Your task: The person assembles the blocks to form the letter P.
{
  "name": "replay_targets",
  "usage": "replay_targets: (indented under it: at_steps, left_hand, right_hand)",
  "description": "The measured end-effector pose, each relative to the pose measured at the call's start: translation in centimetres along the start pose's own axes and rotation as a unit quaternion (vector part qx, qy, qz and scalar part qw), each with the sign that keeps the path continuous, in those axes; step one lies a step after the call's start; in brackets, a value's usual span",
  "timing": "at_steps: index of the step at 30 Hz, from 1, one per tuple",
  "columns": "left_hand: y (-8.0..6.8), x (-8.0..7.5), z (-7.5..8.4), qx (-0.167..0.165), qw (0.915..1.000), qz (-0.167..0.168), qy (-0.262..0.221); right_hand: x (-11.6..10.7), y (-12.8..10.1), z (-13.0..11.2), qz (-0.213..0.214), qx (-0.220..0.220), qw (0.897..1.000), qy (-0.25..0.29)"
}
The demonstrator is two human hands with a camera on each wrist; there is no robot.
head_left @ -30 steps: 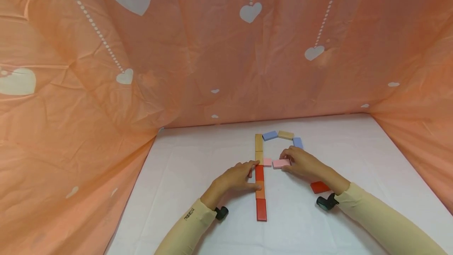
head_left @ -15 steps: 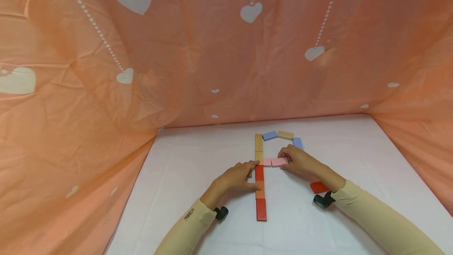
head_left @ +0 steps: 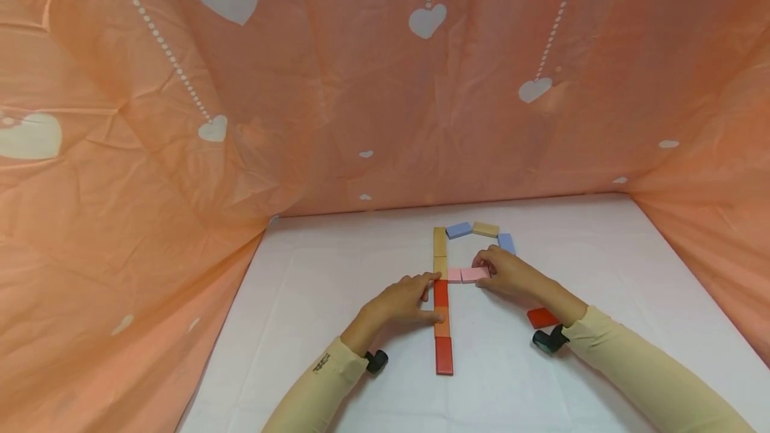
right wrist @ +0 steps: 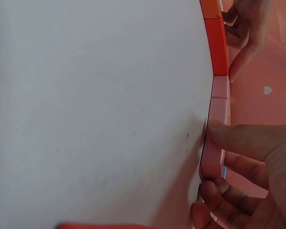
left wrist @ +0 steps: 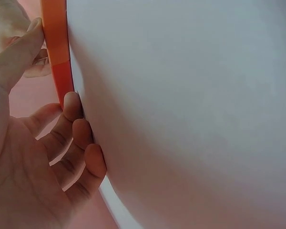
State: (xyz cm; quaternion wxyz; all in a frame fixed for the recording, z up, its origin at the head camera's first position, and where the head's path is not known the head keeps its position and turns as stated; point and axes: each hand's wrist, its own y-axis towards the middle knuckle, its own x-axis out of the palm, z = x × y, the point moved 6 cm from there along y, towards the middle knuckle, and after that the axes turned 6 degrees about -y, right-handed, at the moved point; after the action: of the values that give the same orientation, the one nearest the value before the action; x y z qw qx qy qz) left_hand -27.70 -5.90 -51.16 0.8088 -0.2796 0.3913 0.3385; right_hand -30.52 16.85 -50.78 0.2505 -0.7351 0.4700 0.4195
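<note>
On a white table, the right hand pinches a pink block against a second pink block at its 9 o'clock; the left hand, fingers relaxed, steadies the red block column.

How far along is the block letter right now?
Done: the upright column and an arc of blue and tan blocks at its top. In hand: the right hand pinches a pink block against the inner pink block; the left hand steadies the column. Left: one loose red block.
</note>
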Motion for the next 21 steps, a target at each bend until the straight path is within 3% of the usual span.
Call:
replay_targets:
  at_steps: [21]
  left_hand:
    - [0.08, 0.09, -0.04, 0.001, 1.0000, -0.001, -0.001]
  right_hand:
    - [-0.17, 0.21, 0.07, -0.003, -0.017, 1.000, 0.000]
